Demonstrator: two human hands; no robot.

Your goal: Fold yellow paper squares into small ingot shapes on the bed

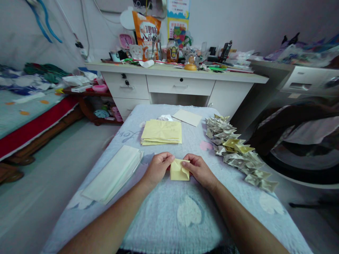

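A small folded piece of yellow paper [179, 173] is held between both hands, just above the cloth-covered table. My left hand [159, 166] pinches its upper left corner between thumb and fingers. On the other side, my right hand [199, 169] grips the right edge, with the thumb lying on the front face; the fingers behind are mostly hidden. Beyond the hands lies a stack of yellow paper sheets [161, 131]. Left of my left hand is a pile of long pale folded paper [113, 173]. Several folded paper pieces [233, 144] lie in rows along the right side.
A light blue patterned cloth [159, 215] covers the table. A pale card [187, 117] and crumpled white paper [165, 118] lie toward its far end. Behind stands a white desk [182, 84] crowded with items. A washing machine [312, 81] is at right, a bed [34, 113] at left.
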